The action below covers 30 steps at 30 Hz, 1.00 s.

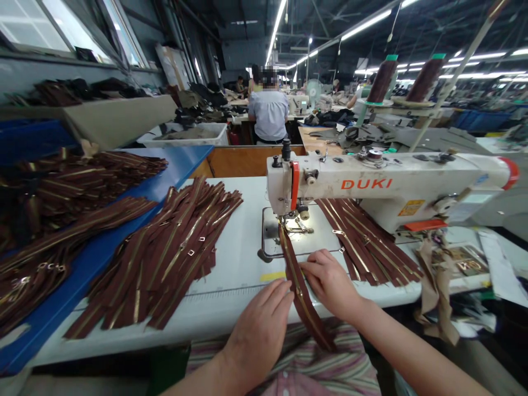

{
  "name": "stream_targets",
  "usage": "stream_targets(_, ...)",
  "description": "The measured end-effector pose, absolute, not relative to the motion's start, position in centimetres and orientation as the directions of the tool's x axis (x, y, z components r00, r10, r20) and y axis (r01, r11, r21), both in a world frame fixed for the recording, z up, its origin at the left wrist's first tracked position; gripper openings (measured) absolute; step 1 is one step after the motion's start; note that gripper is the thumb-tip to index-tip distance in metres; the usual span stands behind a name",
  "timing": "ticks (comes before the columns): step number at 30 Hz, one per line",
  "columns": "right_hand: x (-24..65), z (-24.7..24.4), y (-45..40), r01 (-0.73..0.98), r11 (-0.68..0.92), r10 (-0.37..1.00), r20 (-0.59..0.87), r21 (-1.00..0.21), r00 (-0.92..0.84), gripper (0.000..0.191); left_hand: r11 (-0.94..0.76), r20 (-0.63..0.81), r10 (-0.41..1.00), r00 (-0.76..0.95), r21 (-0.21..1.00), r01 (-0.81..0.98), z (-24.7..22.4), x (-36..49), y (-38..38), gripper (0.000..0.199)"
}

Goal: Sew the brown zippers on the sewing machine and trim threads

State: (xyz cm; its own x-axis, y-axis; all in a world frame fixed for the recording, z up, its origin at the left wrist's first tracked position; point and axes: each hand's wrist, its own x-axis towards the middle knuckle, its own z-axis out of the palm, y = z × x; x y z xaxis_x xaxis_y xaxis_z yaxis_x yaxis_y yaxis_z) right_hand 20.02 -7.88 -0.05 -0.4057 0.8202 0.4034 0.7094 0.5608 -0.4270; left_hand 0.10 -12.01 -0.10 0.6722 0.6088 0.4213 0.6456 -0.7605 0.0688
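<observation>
A brown zipper (pixel 296 278) with gold teeth runs from under the presser foot of a white sewing machine (pixel 313 187) over the table's front edge toward my lap. My left hand (pixel 264 322) is at its left edge, fingers bent and held together, fingertips against the tape. From the other side, my right hand (pixel 332 283) pinches the right edge between thumb and fingers, a little nearer the needle. The zipper's top end is hidden beneath the foot. Its lower end hangs loose over striped cloth (pixel 342 363).
A fanned pile of brown zippers (pixel 165 253) covers the table's left side; another pile (pixel 367 242) lies under the machine arm. More zippers (pixel 91 181) heap on a blue surface (pixel 181 165). Thread cones (pixel 381 80) stand behind. A person (pixel 269 113) sits ahead, back turned.
</observation>
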Motion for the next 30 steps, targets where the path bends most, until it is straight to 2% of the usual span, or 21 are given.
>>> stream_targets(6,19.6,-0.4,-7.8,0.69,0.508,0.852,0.419,-0.516,-0.315,0.022,-0.734,0.386,0.639,0.665,0.045,0.678,0.5,2.5,-10.5,0.033)
stream_targets(9,19.4,-0.3,-7.7,0.696,0.5,0.857,0.411,-0.515,-0.311,0.023,-0.716,0.362,0.661,0.657,0.042,0.697,-0.3,3.1,-10.0,0.032)
stream_targets(15,19.5,-0.3,-7.8,0.679,0.553,0.827,0.416,-0.483,-0.377,0.026,-0.75,0.369,0.619,0.694,0.014,0.661,-0.7,2.4,-10.4,0.036)
stream_targets(18,20.1,-0.2,-7.6,0.716,0.563,0.816,0.415,-0.413,-0.402,0.023,-0.756,0.376,0.611,0.697,0.016,0.654,-0.5,2.1,-10.5,0.035)
stream_targets(23,21.7,0.8,-7.0,0.709,0.692,0.702,0.355,-0.133,-0.618,0.02,-0.769,0.36,0.607,0.708,0.043,0.637,-0.6,1.8,-10.2,0.035)
stream_targets(25,22.0,1.1,-6.7,0.683,0.727,0.666,0.32,-0.074,-0.674,0.021,-0.772,0.37,0.6,0.709,0.037,0.634,-0.6,1.7,-10.2,0.036)
stream_targets(27,21.7,1.2,-6.6,0.692,0.718,0.678,0.303,-0.077,-0.67,0.024,-0.771,0.38,0.601,0.703,0.042,0.636,-0.6,1.6,-10.2,0.037)
stream_targets(30,20.6,0.8,-6.8,0.738,0.643,0.757,0.318,-0.204,-0.571,0.026,-0.75,0.382,0.63,0.677,0.07,0.658,-0.5,1.6,-10.1,0.036)
